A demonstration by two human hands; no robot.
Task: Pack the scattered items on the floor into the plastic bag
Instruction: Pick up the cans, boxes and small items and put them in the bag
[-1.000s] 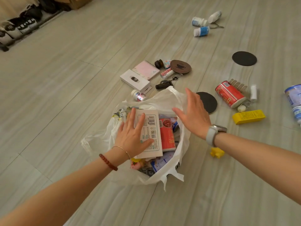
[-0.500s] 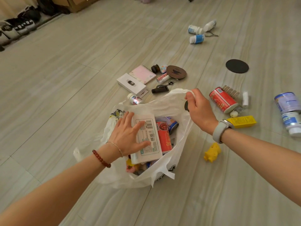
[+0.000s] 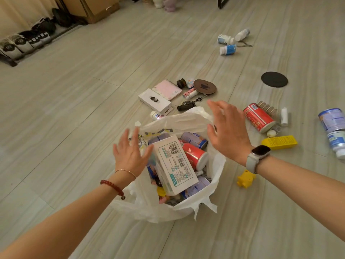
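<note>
A white plastic bag stands open on the floor, filled with a white box, a red can and other packs. My left hand hovers open over the bag's left rim, fingers spread, holding nothing. My right hand is open above the bag's far right rim, clear of the plastic. Scattered on the floor beyond are a white flat box, a pink notebook, a brown coaster, a red can, a yellow box and a yellow toy.
White bottles lie far back right, a black disc nearer. Blue-labelled tins sit at the right edge. Shoes line the wall at the far left, beside a cardboard box.
My left hand lifted off the white box and moved left. My right hand let go of the bag's rim and opened above it. The camera view shifted back.
</note>
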